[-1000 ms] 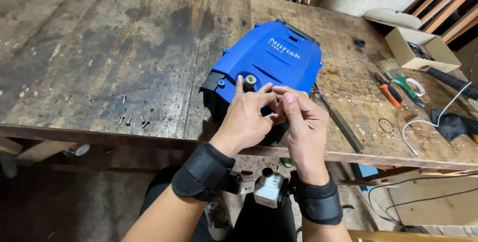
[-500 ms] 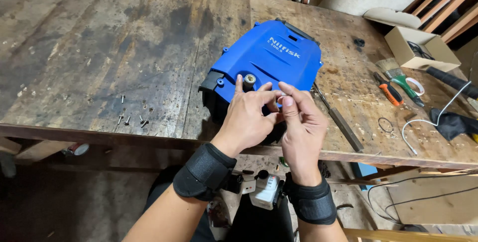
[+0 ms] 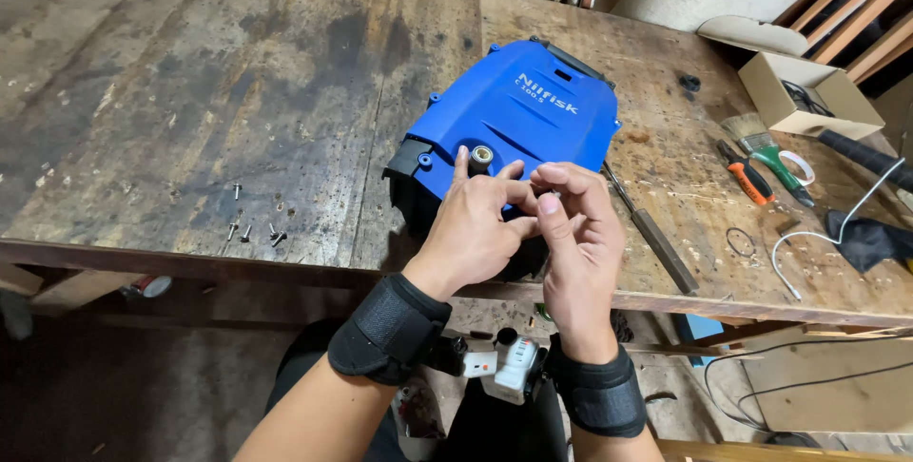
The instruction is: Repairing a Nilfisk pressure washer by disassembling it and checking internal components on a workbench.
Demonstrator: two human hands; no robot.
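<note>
Bare bench point(image 3: 190, 91) left of blue housing point(image 3: 518, 125); screws point(image 3: 255, 229), tools point(image 3: 761, 172) flanking.

Machine housing point(image 3: 518, 120) on workbench point(image 3: 190, 91) near its front edge, loose screws point(image 3: 252, 229) left of it, screwdriver point(image 3: 651, 229) just right, pliers point(image 3: 747, 172) and cardboard box point(image 3: 808, 96) farther right.

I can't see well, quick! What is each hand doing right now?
Left hand: fingers curled, resting against the blue cover; whether it holds anything cannot be told.
Right hand: fingertips pinched together, perhaps on something tiny.

Workshop: stained wooden workbench point(image 3: 238, 91), loose screws point(image 3: 252, 231), pliers point(image 3: 745, 173), paintbrush point(image 3: 751, 137).
</note>
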